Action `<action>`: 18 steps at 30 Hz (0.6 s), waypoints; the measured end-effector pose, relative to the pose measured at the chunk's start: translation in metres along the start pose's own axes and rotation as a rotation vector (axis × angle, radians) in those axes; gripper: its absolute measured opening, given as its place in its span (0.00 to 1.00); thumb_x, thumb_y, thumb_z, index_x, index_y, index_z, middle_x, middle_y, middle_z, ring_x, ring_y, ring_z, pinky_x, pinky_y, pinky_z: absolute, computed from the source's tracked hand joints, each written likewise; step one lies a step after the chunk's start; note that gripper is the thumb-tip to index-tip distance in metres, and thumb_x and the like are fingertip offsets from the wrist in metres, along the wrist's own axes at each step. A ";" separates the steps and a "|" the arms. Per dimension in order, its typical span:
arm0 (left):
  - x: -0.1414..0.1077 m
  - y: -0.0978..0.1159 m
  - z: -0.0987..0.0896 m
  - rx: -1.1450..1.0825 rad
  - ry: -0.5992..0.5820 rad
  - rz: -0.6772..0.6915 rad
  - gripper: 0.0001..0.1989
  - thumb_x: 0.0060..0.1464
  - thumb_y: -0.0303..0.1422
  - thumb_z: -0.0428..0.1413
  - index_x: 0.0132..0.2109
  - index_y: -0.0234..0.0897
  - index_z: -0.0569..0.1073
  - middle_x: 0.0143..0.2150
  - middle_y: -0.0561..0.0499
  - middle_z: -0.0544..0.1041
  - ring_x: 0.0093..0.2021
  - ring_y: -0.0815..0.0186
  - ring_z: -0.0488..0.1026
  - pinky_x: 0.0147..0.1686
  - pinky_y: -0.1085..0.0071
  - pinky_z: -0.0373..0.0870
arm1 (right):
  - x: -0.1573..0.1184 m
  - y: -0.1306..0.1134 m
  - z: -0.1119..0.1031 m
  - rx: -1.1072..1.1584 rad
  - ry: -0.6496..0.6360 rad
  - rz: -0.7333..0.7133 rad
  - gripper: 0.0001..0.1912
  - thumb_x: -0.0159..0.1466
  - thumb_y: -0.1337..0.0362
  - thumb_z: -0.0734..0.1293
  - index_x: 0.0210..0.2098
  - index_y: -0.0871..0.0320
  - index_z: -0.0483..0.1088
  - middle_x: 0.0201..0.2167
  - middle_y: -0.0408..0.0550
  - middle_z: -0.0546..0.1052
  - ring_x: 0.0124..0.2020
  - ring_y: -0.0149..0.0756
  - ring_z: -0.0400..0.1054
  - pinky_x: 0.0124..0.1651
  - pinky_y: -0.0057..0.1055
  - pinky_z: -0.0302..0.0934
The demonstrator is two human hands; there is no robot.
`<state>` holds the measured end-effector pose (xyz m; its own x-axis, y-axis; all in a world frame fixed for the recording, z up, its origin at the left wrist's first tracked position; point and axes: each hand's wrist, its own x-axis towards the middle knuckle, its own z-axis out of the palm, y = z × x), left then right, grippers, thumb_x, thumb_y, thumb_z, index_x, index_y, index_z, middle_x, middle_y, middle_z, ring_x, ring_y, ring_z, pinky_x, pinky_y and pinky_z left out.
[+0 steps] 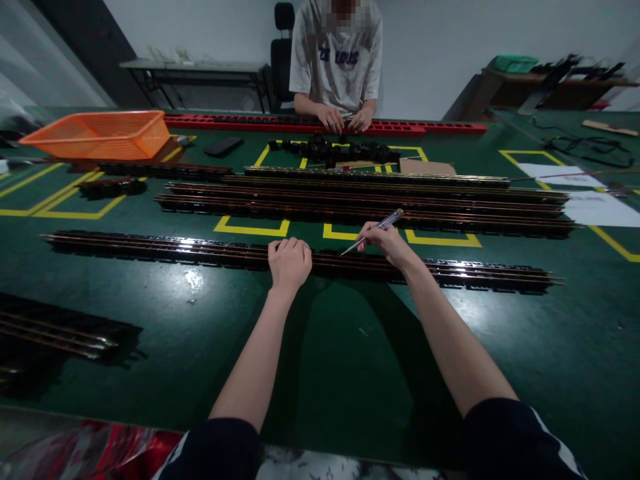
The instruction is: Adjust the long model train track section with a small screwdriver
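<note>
A long black strip with copper-coloured rods (225,253) lies across the table in front of me. My left hand (290,263) is closed over its middle, with the fingertips hidden on the far side. To the right, my right hand (383,241) grips a slim screwdriver (391,219) with a clear handle. The screwdriver slants down to the left, its tip at the strip's upper face; whether it touches cannot be told.
Several similar strips (360,200) lie behind, and more (55,330) at the left front. An orange basket (95,137) stands back left. Across the green table (350,373), another person's hands work at a red rail (425,127). White papers (607,208) lie at right.
</note>
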<state>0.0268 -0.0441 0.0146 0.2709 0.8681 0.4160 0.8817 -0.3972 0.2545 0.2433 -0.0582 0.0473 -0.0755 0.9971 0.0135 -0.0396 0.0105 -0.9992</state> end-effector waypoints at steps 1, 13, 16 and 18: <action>0.000 0.000 0.000 0.000 0.000 -0.001 0.21 0.59 0.32 0.39 0.34 0.35 0.76 0.36 0.46 0.78 0.36 0.61 0.71 0.47 0.59 0.57 | 0.000 0.000 -0.001 -0.002 -0.003 0.001 0.04 0.49 0.66 0.65 0.19 0.59 0.69 0.17 0.43 0.72 0.22 0.30 0.67 0.31 0.29 0.64; -0.003 -0.001 0.004 0.063 0.087 0.023 0.21 0.59 0.32 0.38 0.33 0.38 0.75 0.35 0.46 0.77 0.37 0.60 0.70 0.44 0.60 0.56 | -0.009 -0.003 -0.004 -0.162 -0.135 0.017 0.04 0.54 0.65 0.67 0.25 0.60 0.70 0.22 0.46 0.76 0.25 0.29 0.70 0.31 0.26 0.64; -0.004 -0.002 0.005 0.064 0.104 0.040 0.22 0.59 0.32 0.37 0.34 0.38 0.75 0.35 0.46 0.77 0.36 0.60 0.70 0.43 0.60 0.56 | -0.013 -0.003 -0.003 -0.136 -0.137 -0.002 0.04 0.55 0.65 0.67 0.26 0.60 0.70 0.24 0.46 0.77 0.27 0.30 0.71 0.34 0.27 0.65; -0.004 -0.002 0.005 0.059 0.100 0.051 0.22 0.59 0.33 0.36 0.34 0.37 0.75 0.35 0.45 0.77 0.36 0.59 0.70 0.43 0.60 0.56 | -0.015 -0.003 -0.002 -0.115 -0.129 -0.005 0.04 0.55 0.66 0.67 0.26 0.60 0.69 0.24 0.46 0.77 0.29 0.30 0.71 0.35 0.28 0.66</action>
<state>0.0254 -0.0454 0.0083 0.2785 0.8119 0.5132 0.8899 -0.4191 0.1802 0.2468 -0.0728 0.0503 -0.2032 0.9790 0.0158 0.0733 0.0313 -0.9968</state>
